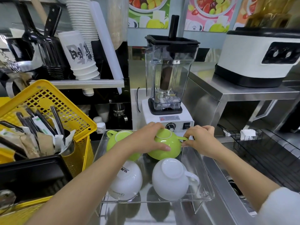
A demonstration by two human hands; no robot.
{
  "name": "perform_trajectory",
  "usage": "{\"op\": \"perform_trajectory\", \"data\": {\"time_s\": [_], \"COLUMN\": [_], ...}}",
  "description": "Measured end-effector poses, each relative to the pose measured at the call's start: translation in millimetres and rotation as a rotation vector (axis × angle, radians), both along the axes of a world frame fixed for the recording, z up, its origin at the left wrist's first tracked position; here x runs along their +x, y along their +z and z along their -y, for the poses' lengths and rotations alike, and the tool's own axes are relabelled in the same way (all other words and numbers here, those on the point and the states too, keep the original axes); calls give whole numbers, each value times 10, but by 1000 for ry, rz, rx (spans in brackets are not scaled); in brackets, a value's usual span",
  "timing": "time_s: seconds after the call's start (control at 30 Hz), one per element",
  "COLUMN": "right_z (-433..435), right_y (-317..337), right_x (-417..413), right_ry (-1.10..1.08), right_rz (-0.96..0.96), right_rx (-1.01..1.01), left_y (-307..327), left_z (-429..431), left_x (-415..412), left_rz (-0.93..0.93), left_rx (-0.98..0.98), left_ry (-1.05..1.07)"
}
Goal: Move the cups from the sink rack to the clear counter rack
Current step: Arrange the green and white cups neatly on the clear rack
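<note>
From my head camera, my left hand (150, 137) grips the body of an upside-down green cup (165, 146), while my right hand (200, 138) pinches its handle. The cup sits in the clear rack (206, 181) on the steel bench (215, 207), beside another green cup (116, 139) and behind two white cups (170, 179). A blender (168, 82) stands behind.

Left forearm (78, 181) bare; right arm (280, 208) in white sleeve, pushed up.
</note>
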State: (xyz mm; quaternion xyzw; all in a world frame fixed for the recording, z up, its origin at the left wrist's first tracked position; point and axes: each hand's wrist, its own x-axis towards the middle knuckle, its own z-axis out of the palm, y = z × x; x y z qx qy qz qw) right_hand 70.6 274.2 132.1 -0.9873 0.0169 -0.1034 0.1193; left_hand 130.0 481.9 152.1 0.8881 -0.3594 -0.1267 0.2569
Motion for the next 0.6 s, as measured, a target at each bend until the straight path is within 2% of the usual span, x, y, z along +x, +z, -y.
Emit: {"op": "perform_trajectory", "data": {"time_s": [0.1, 0.17, 0.2, 0.27, 0.37, 0.5, 0.6], "right_z": [0, -7, -10, -21, -25, -25, -2], "right_y": [-8, -2, 4, 19, 19, 14, -3], "right_x": [-12, -25, -29, -46, -57, -47, -29], "right_ry": [-11, -12, -16, -32, -62, -107, -104], "right_rz": [-6, -8, -9, -30, -69, -73, -58], "right_rx": [33, 42, 60, 109, 178, 255, 232], "left_y": [100, 172, 198, 211, 157, 82, 4], "left_z": [-42, -108, -153, -245, -320, -312, -268], "left_x": [-89, -187, -243, -359, -467, -581, -649], "left_rz": [52, -7, -39, -80, -64, -46, 24], "left_rx": [-71, -168, -159, -19, 161, 147, 101], "left_ry": [-55, -88, -116, -198, -298, -317, -278]}}
